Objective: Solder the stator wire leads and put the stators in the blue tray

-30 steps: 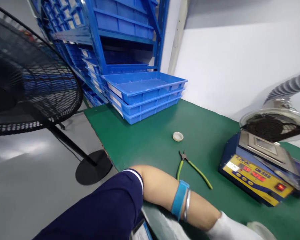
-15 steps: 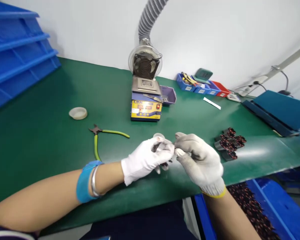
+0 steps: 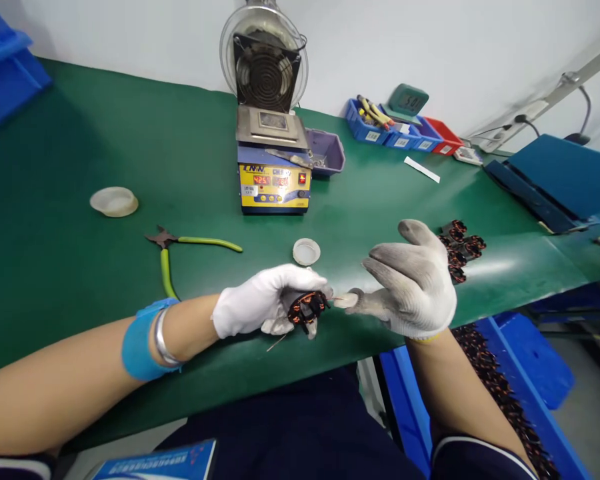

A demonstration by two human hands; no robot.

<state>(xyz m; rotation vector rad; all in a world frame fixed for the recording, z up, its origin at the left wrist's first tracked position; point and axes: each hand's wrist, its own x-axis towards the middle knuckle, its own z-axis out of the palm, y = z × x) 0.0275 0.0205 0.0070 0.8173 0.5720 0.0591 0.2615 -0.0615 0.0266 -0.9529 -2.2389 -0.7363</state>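
Note:
My left hand [image 3: 260, 300], in a white glove, is closed around a small motor stator [image 3: 307, 308] with black insulation and copper windings, its wound end turned to the right. A thin wire sticks out below that hand. My right hand [image 3: 413, 287] wears a greyish knit glove; its thumb reaches left to the wire ends at the stator's edge, while the other fingers are raised apart from the thumb. Just behind the stator lies a small white round dish [image 3: 306, 252]. Green-handled cutting pliers [image 3: 180, 248] lie spread to the left of my left hand.
A yellow-fronted solder pot [image 3: 274, 180] with a fan behind it stands at the back, beside a purple bin [image 3: 325, 152]. Several wound stators [image 3: 460, 250] sit at the right. Another white dish [image 3: 114, 201] lies left. A blue crate [image 3: 525, 407] of stators is lower right.
The fingers of my right hand have lifted and spread from the pinch at my left hand. The stator's wound end now shows. The head view has shifted, bringing the small dish into sight.

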